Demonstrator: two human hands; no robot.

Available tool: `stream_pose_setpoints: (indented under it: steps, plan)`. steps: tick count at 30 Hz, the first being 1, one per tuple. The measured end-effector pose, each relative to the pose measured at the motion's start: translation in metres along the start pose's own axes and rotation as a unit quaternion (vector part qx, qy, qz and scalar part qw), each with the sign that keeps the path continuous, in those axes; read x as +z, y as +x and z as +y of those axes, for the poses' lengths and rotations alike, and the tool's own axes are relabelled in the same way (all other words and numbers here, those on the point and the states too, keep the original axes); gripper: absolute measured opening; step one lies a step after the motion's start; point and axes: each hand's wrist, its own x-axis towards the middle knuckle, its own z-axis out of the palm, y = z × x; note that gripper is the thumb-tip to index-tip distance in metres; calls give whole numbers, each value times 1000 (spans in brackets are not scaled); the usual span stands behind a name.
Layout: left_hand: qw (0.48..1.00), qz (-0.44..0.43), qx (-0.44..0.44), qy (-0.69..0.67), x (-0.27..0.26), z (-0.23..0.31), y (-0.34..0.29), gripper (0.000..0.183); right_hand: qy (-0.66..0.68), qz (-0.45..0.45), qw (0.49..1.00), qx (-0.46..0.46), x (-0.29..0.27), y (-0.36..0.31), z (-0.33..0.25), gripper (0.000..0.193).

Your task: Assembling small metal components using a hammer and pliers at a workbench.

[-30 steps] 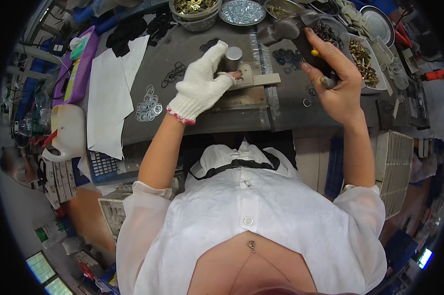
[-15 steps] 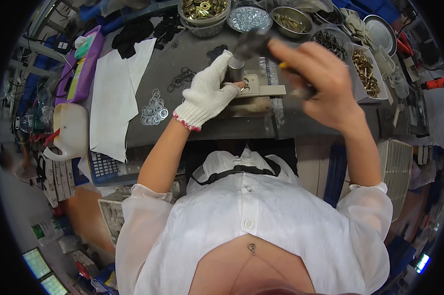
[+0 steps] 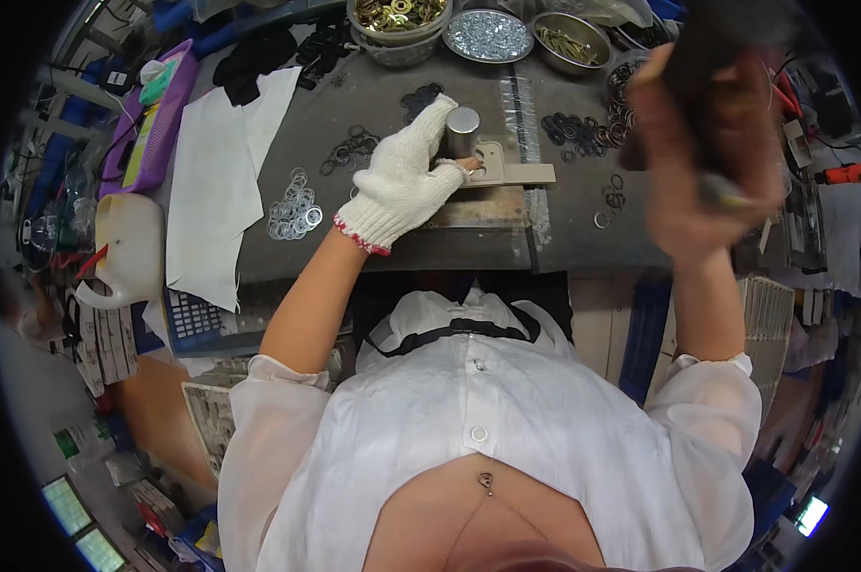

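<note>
My left hand (image 3: 405,176), in a white knit glove with a red-edged cuff, is closed around an upright metal punch (image 3: 464,124). Its round top faces up, and its lower end is partly hidden by my fingers. Beside the punch, a flat beige piece (image 3: 490,162) with a straight strip sticking out to the right lies on a block (image 3: 483,210). My bare right hand (image 3: 707,181) is raised at the upper right, blurred, gripping a dark hammer (image 3: 735,43) close to the camera.
Silvery rings (image 3: 295,205) and black rings (image 3: 352,150) lie left of the block, and more dark rings (image 3: 575,132) to its right. A bowl of brass parts (image 3: 399,14), a dish of small silvery parts (image 3: 488,36) and a metal bowl (image 3: 570,43) line the back.
My right hand has lifted the hammer from just above the punch up and to the right, uncovering the punch's top. My left hand stays in place around the punch.
</note>
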Motion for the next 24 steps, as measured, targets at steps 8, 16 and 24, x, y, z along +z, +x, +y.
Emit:
stream_pose_setpoints:
  steps: [8,16,24]
  plan:
    - [1000,11,-18,-2,-2,9,-3,42,-322,-323,890,-11,-46,-34,20,64]
    - [976,180,-44,-115,-62,-26,6,50,-175,-105,866,456,-130,-137,41,42]
    - [860,92,-207,457,-134,-98,-21,45,-326,-199,797,469,-179,-171,74,36]
